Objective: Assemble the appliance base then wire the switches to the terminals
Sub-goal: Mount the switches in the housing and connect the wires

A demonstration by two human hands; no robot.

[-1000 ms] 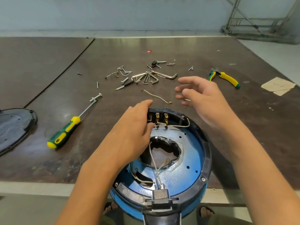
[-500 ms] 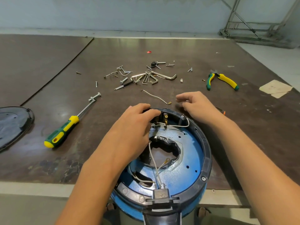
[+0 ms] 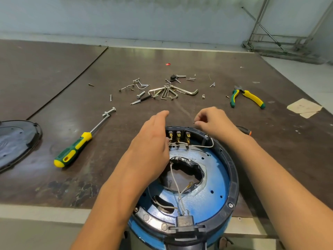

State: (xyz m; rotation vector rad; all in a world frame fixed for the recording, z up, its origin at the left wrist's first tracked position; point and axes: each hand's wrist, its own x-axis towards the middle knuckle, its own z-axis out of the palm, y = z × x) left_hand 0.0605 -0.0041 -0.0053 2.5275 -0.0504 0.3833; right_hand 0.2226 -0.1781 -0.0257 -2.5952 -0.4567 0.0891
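The round blue appliance base (image 3: 216,179) with a black rim sits at the table's near edge, open side up. Three brass switch terminals (image 3: 178,136) stand in a row at its far rim, with a white wire (image 3: 204,146) looping off to their right. My left hand (image 3: 149,150) lies over the base's left part, fingers stretched past the rim and thumb beside the terminals. My right hand (image 3: 214,121) hovers just beyond the far rim and pinches one end of a thin loose wire (image 3: 183,110), which is motion-blurred above the table.
A green-yellow screwdriver (image 3: 75,150) lies to the left, with a black cover (image 3: 16,141) at the far left edge. Screws and hex keys (image 3: 173,92) are scattered mid-table. Pliers (image 3: 248,98) and a paper scrap (image 3: 304,107) lie right. A dark tool handle (image 3: 245,130) shows behind my right wrist.
My right hand came down to the table, took the loose wire and brought it toward the base's far rim. My left hand's fingers straightened forward past the terminals.
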